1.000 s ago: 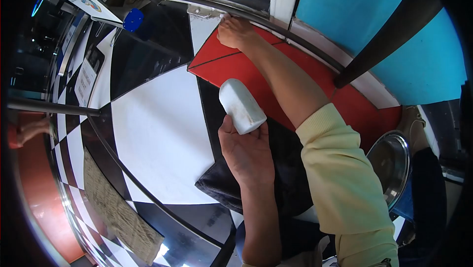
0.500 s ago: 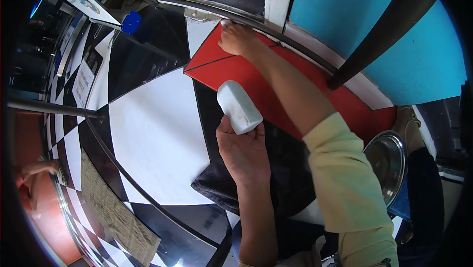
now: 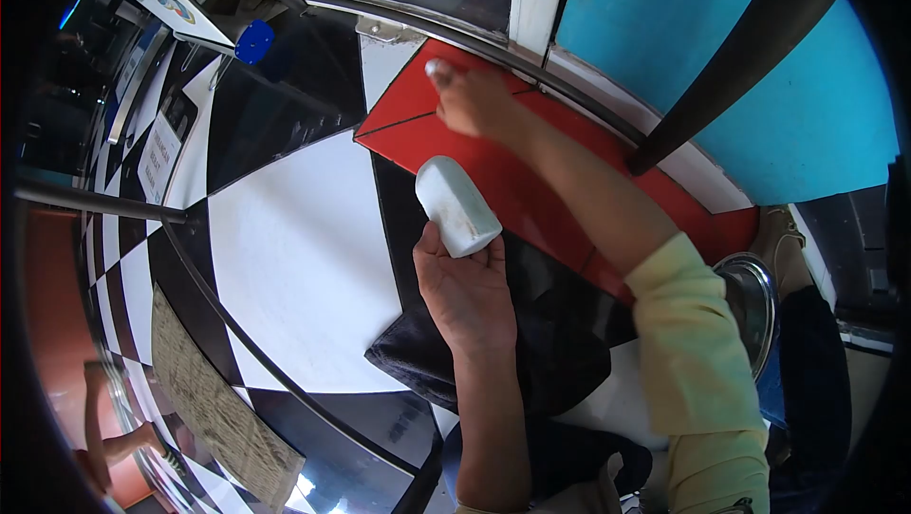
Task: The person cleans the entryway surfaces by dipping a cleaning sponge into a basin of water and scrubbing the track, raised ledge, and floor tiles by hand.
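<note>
My left hand (image 3: 467, 300) is palm up, with its thumb and fingers closed around the lower end of a white block (image 3: 457, 205). The block has a rounded far end, a flat near end and faint brownish marks on one face. My right hand (image 3: 472, 101) reaches over the red tiles (image 3: 498, 168) beside the wall, its fingers bent and slightly blurred. A small white piece (image 3: 435, 68) shows at its fingertips, too small to name. Dark cloth (image 3: 418, 353) lies behind my left wrist.
A round metal bowl (image 3: 754, 305) stands at the right beside a person's leg (image 3: 811, 362). A dark pole (image 3: 740, 63) slants before the turquoise panel (image 3: 655, 30). Dark rails (image 3: 313, 414) cross the checkered floor at left, near a woven mat (image 3: 213, 400). Another person's foot (image 3: 166, 448) shows lower left.
My right hand has drawn back from the far corner of the red tiles, toward the right and nearer me. My left hand and the white block stay nearly still. The other person's legs have shifted.
</note>
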`<action>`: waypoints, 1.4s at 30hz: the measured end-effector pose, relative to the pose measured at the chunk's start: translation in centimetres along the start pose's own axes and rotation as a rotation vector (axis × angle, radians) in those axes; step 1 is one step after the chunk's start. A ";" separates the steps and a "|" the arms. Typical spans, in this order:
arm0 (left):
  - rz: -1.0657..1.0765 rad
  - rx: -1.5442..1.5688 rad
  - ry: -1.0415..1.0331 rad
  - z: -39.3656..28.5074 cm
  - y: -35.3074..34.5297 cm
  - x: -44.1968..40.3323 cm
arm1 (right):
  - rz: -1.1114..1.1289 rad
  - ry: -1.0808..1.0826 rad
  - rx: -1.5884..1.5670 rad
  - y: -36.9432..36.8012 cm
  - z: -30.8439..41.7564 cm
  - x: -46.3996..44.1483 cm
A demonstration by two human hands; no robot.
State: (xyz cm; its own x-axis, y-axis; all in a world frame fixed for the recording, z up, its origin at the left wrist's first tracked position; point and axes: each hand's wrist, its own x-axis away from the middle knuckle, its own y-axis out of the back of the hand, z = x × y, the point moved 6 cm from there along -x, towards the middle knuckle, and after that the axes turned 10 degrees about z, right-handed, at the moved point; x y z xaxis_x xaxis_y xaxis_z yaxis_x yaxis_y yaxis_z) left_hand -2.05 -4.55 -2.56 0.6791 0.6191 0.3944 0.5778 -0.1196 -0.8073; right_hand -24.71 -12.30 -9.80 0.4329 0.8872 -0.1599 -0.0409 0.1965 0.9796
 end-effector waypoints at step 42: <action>-0.088 0.025 -0.164 -1.8 0.8 0.1 | -0.012 0.107 -0.016 3.0 3.7 4.3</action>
State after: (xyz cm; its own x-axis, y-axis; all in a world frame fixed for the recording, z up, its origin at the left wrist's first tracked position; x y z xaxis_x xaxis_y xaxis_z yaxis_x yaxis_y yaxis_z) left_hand -0.74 -6.02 -2.35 0.5423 0.7451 0.3883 0.6187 -0.0416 -0.7845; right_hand -19.61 -9.49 -7.06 0.3351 0.9240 -0.1841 -0.0508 0.2128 0.9758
